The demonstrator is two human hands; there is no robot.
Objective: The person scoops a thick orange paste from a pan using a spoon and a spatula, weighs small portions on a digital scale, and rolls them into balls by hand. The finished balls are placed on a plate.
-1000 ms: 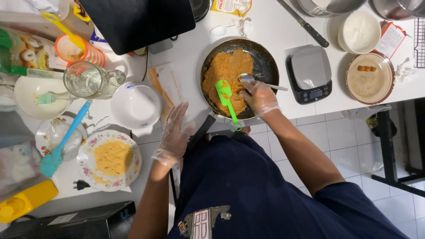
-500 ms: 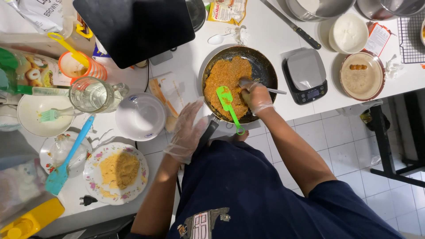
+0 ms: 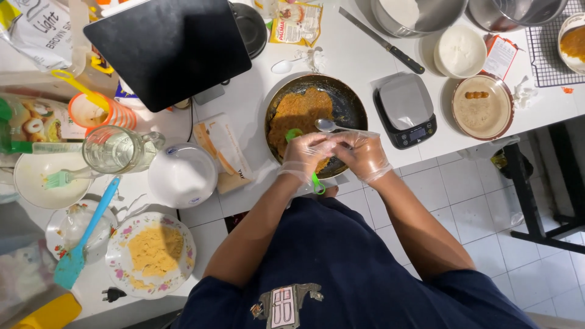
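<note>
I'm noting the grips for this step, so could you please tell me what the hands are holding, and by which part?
The right hand holds a metal spoon by its handle, bowl over the pan. The left hand meets it; its own hold cannot be told.

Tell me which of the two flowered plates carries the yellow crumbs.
The larger flowered plate, nearest the table edge, holds the yellow crumbs. The smaller flowered plate, to its left, lies under the blue spatula instead.

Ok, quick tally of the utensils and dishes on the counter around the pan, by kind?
Pans: 1, the dark frying pan under the left hand and right hand
Spoons: 2, metal spoon, white spoon
Spatulas: 2, green spatula, blue spatula
Knives: 1, knife
Floral plates: 2, crumb plate, second plate
Scales: 1, kitchen scale
Total: 9
</note>
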